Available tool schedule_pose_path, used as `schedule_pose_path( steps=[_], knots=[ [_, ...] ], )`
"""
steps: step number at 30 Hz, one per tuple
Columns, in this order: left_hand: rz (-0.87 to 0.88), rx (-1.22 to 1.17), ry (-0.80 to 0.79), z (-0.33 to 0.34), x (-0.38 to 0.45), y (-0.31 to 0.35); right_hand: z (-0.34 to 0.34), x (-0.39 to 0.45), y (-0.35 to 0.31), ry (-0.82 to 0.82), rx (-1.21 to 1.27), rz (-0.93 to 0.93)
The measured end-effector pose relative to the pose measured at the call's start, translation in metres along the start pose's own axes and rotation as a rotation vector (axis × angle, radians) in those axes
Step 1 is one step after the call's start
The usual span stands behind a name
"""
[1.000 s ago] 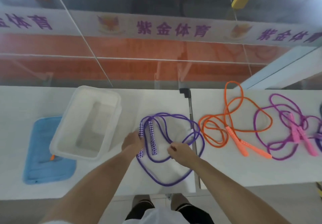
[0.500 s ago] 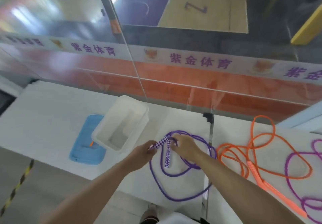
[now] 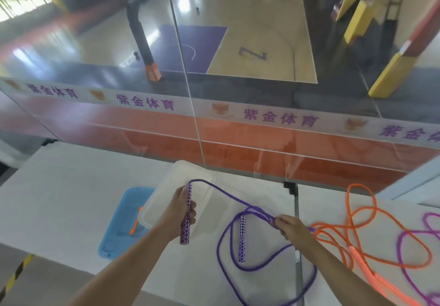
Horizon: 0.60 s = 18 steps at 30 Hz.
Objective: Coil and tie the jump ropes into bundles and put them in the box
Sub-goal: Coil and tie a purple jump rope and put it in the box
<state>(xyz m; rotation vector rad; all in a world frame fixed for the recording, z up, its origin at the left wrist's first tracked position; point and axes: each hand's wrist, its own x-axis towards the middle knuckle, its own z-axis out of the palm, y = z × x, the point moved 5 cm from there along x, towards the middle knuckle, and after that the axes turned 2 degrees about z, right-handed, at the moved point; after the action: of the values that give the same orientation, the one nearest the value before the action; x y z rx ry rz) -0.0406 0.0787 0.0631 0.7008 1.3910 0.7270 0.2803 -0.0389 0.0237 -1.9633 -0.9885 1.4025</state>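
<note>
1. The scene is evenly and brightly lit; daylight is seen at the upper left.
2. White glare patches are reflected on the court floor [image 3: 188, 3].
3. Straight lines are bowed by wide-angle distortion.
4. The orange rope [image 3: 371, 274] is smeared by blur at the lower right.

The way to the clear box [image 3: 166, 186] is left free; the right side is blocked by the orange rope [image 3: 357, 229].

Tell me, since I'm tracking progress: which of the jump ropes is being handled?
The dark purple rope with checkered handles; the left hand grips one handle, the right hand pinches its cord. The orange rope lies untouched.
</note>
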Motion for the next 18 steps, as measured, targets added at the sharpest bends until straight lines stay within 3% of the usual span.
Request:
schedule_pose_path(
  steps=[8,15,18],
  knots=[
    [-0.003,0.135,-0.121,0.053,-0.009,-0.035,0.045,-0.028,-0.037,0.123,0.315,-0.08],
    [-0.035,0.237,-0.202,0.094,-0.037,-0.063,0.071,-0.038,-0.034,0.041,0.329,-0.031],
    [-0.132,0.186,-0.23,0.107,-0.049,-0.072,0.073,-0.046,-0.035,0.023,0.305,-0.07]
  ],
)
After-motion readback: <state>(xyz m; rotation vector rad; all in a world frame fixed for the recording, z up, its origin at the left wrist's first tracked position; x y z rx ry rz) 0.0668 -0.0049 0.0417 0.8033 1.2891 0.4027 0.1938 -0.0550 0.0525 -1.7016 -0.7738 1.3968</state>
